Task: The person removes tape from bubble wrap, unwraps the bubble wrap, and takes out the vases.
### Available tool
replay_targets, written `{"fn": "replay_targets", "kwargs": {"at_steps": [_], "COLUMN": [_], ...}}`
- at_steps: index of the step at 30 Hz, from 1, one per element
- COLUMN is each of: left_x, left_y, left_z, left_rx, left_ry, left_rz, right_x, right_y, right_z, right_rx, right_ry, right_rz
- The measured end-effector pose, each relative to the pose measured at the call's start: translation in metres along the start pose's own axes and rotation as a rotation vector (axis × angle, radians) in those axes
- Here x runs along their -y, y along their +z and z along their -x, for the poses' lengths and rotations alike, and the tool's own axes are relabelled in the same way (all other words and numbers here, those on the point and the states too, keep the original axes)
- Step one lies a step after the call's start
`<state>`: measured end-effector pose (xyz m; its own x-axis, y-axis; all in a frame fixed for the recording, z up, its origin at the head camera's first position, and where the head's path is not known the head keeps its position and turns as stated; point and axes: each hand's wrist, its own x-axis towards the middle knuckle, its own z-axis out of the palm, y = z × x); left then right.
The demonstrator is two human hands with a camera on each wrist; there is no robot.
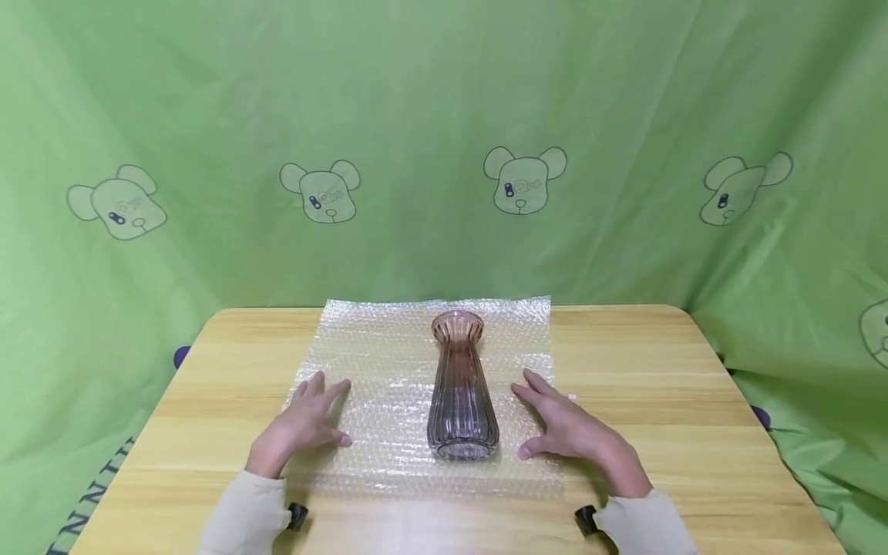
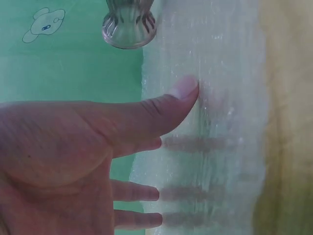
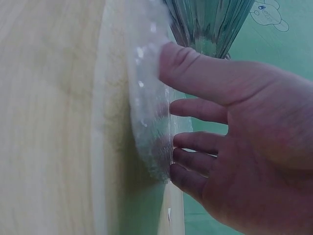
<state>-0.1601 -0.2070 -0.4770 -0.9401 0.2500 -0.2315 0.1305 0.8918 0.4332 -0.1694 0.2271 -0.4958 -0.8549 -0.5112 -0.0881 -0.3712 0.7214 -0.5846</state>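
Note:
A ribbed glass vase (image 1: 463, 385), pinkish at its flared mouth and smoky grey toward its base, lies on a sheet of clear bubble wrap (image 1: 388, 416). Its mouth points to the far side and its base toward me. My left hand (image 1: 305, 420) spreads its fingers over the wrap's left side, apart from the vase. On the other side, my right hand (image 1: 565, 424) reaches over the right edge, fingers spread and thumb nearest the base. The right wrist view shows the fingertips (image 3: 182, 178) right at the wrap's curling edge. Neither hand holds the vase.
A light wooden table (image 1: 659, 385) bears the sheet, which extends to the table's far edge. Green curtain (image 1: 416, 92) with bear-head drawings hangs behind and at both sides. A dark device sits at each wrist, beside pale sleeves (image 1: 246, 512).

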Motion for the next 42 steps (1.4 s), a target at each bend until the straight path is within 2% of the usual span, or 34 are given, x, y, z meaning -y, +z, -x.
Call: {"fn": "replay_targets", "kwargs": {"at_steps": [5,15,18,20,22,26,29,35,38,40,42], "left_x": [0.0,-0.002,-0.007,-0.012,-0.019,-0.036,-0.051,-0.082,-0.094,-0.099,-0.102], "left_y": [0.001,0.0,-0.001,-0.003,-0.006,-0.01,-0.009,0.002,0.009,0.014,0.018], "left_z": [0.001,0.0,0.002,0.003,0.003,-0.005,-0.013,-0.029,-0.041,-0.05,-0.058], "left_rx": [-0.002,-0.003,0.003,0.005,0.001,-0.034,-0.056,-0.015,0.024,0.063,0.11], "left_ry": [-0.016,-0.027,-0.054,-0.048,-0.013,0.105,0.148,0.226,0.217,0.186,0.128], "left_rz": [-0.029,-0.02,-0.01,0.017,0.074,0.214,0.3,0.428,0.532,0.628,0.746], "right_x": [0.002,0.005,0.005,0.005,0.005,0.003,0.001,0.0,-0.001,-0.001,-0.001], "right_y": [-0.001,-0.003,-0.003,-0.003,-0.002,-0.002,-0.002,-0.002,-0.002,-0.002,-0.002], "right_z": [-0.001,0.0,-0.001,-0.002,-0.002,-0.002,-0.002,-0.001,-0.001,-0.002,-0.002], "right_rx": [0.004,0.004,0.007,0.01,0.011,0.007,0.003,0.01,0.007,0.006,0.006], "right_ry": [-0.002,0.0,-0.002,-0.002,0.001,0.006,-0.004,0.003,0.006,0.004,-0.006], "right_rz": [0.0,-0.017,-0.02,-0.021,-0.023,-0.018,-0.008,-0.021,-0.028,-0.03,-0.032]}}
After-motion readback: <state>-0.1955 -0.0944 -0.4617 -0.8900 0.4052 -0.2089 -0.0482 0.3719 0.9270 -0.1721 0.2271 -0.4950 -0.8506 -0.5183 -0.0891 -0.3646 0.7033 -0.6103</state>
